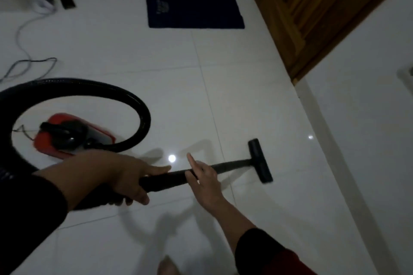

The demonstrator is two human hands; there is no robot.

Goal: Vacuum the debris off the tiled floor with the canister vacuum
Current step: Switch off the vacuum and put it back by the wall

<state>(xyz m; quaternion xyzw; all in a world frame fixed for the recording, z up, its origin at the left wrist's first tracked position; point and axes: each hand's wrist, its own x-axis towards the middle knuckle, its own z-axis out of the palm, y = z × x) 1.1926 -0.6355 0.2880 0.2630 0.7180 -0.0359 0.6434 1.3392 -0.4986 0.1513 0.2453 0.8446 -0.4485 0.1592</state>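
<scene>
A red and black canister vacuum (67, 137) sits on the white tiled floor (223, 96) at the left. Its black hose (138, 105) loops over it and back to the black wand (165, 179). My left hand (120, 176) is closed around the wand's thick near end. My right hand (204, 177) grips the wand further along, with the index finger lifted off it. The black floor nozzle (260, 161) rests flat on the tiles near the right wall. No debris shows on the glossy tiles.
A dark blue mat (194, 8) lies at the far wall. A wooden door (317, 13) stands at the right beside a white wall (362, 118). Power cords (24, 60) trail across the floor at far left. A bare foot (168, 265) shows at the bottom edge.
</scene>
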